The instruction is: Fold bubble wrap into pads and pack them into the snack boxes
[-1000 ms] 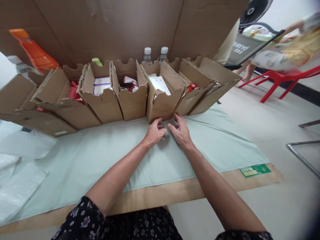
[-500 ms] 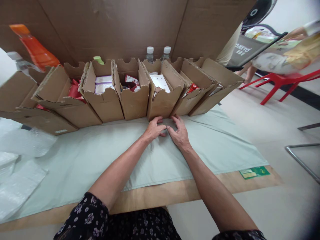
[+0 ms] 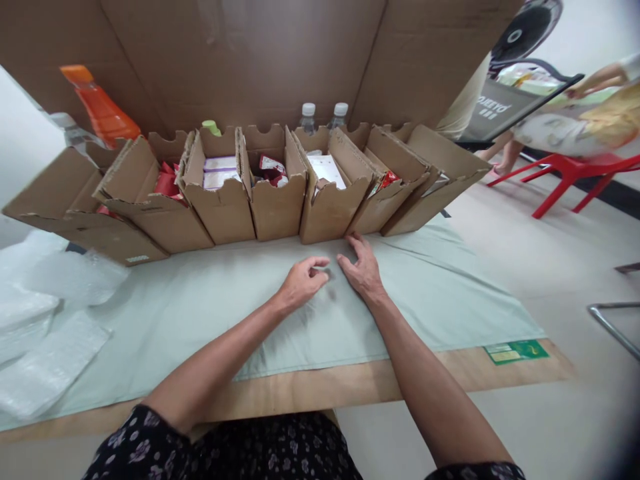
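My left hand [image 3: 304, 282] hovers over the pale green cloth [image 3: 190, 320], fingers curved and apart, with nothing in it. My right hand [image 3: 363, 268] rests on the cloth, its fingers spread and the tips close to the base of the cardboard boxes; it is empty too. Nearest to both hands is a cardboard box [image 3: 325, 217] with a white carton [image 3: 327, 169] inside. To its right, a box [image 3: 385, 203] holds a red packet [image 3: 387, 179]. On the left, another box [image 3: 277, 213] contains red and white packets [image 3: 273, 168].
Bubble wrap [image 3: 55, 360] lies at the left. Behind the boxes stand an orange bottle [image 3: 105, 107] and white-capped clear bottles [image 3: 308, 120]. A tall cardboard panel [image 3: 240, 60] backs the row. At right, a person sits on a red chair [image 3: 565, 170]. A green card [image 3: 516, 352] lies on the table edge.
My left hand has drawn back from the box base, toward me and slightly left. My right hand stays near the boxes. The view has shifted a little.
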A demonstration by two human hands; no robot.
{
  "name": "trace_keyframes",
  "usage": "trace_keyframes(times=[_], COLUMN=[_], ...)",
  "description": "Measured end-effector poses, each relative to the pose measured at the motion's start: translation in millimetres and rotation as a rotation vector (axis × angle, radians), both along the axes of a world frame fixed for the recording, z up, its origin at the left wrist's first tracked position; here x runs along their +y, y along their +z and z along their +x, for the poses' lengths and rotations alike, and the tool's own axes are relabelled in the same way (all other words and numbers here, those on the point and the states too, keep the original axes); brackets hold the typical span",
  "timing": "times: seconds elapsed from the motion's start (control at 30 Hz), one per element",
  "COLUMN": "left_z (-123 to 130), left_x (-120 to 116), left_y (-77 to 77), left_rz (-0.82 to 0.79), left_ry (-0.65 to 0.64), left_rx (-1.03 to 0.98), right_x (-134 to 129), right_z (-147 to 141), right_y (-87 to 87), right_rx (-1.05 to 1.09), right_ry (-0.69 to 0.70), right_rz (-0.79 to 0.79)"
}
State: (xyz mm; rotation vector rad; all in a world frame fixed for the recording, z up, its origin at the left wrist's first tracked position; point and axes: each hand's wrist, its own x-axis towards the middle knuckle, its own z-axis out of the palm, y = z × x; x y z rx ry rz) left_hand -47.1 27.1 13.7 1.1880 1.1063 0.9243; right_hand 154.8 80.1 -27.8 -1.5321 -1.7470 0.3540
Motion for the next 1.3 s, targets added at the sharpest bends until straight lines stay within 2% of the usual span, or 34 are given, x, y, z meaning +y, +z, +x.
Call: trace_keyframes(times=[0.13,0.23,0.37,0.5,0.7,0.87,1.0,1.1,1.2,1.3], left_z=[-47.1,-67.7,-65.8,-58.9,-63.2,-63.8,-65.1,-66.4,-67.2,-68.1], left_x=[-41.7,-61.2,-66.2,-62.7,-62.4,-61.3,-59.4,-56.8,-54.1,-52.2], left_y=[2.2,-4.5,-13.4,-13.5,-11.5,-10.6,-11.7,-15.4,-19.2,-20.6], left_rz=[0.023,0.036,0.084,0.134,0.146,0.137,0.106,0.069,0.038,0.02], left_ry=[0.032,0.089,0.113,0.1,0.07,0.062,0.059,0.052,0.047,0.042], left_rx=[0.019,0.022,0.056,0.097,0.107,0.099,0.068,0.032,-0.001,-0.025], right_x=[-5.9,-4.9,9.4,21.3,16.0,11.9,-2.3,-10.8,-2.5,19.3], right_z=[-3.3,-9.1,-15.2,-17.3,-20.4,-26.4,-39.9,-61.4,-89.6,-115.2], right_y=[1.4,3.0,5.7,6.2,6.6,14.7,33.9,61.7,92.1,110.6], right_rx=[0.002,0.003,0.017,0.036,0.035,0.043,0.095,0.142,0.225,0.241], right_ry=[0.015,0.048,0.066,0.049,0.052,0.076,0.126,0.204,0.33,0.413], right_rz=[0.015,0.024,0.036,0.031,-0.003,-0.011,-0.013,0.006,0.017,-0.004])
